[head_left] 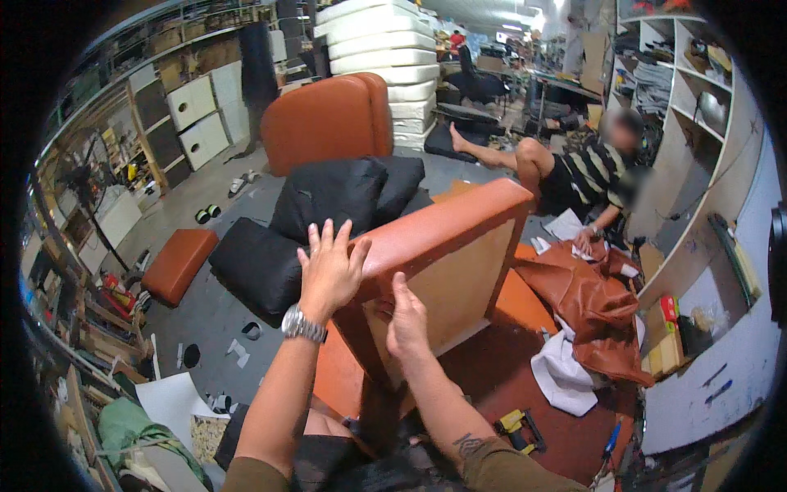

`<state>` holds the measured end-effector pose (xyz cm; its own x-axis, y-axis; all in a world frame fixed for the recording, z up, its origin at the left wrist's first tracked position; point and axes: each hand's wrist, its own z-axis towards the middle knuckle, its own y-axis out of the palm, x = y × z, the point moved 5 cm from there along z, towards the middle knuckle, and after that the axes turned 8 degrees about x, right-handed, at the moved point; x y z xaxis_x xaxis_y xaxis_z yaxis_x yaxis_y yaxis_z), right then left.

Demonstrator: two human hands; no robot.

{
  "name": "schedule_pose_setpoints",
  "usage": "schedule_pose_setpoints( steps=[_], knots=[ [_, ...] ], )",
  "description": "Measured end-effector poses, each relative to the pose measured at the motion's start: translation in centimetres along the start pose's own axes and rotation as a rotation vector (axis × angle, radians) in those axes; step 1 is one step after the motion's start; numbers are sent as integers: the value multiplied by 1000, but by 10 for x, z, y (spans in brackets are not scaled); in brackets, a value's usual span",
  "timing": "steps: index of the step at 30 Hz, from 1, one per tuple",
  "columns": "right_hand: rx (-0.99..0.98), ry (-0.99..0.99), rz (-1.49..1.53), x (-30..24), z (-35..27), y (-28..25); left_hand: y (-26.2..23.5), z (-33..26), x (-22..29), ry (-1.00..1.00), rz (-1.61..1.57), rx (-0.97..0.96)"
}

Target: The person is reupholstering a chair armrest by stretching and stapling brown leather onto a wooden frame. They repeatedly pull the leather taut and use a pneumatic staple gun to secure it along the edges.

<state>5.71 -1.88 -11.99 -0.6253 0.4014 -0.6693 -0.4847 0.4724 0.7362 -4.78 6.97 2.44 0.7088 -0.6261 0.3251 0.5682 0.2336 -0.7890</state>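
Observation:
An orange-brown upholstered panel, shaped like a seat cushion, stands tilted in front of me, its pale flat underside facing right. My left hand, with a metal watch at the wrist, has its fingers spread at the panel's near upper corner. Beside that corner, on the underside's side, is my right hand. Its thumb points up and away from the fingers, which are partly hidden; no tool shows in it. A yellow and black staple gun lies on the floor by my right forearm.
Black cushions lie beyond the panel, with a rounded orange backrest behind. An orange block is on the left. At right, a person reclines beside brown leather covers. White shelves line the right side.

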Motion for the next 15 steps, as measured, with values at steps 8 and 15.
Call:
schedule_pose_setpoints(
  steps=[8,15],
  knots=[
    [18,-224,-59,16,14,16,25,21,-5,92,240,-197],
    [3,-209,-34,43,33,30,30,43,-34,134,190,-319]
  ],
)
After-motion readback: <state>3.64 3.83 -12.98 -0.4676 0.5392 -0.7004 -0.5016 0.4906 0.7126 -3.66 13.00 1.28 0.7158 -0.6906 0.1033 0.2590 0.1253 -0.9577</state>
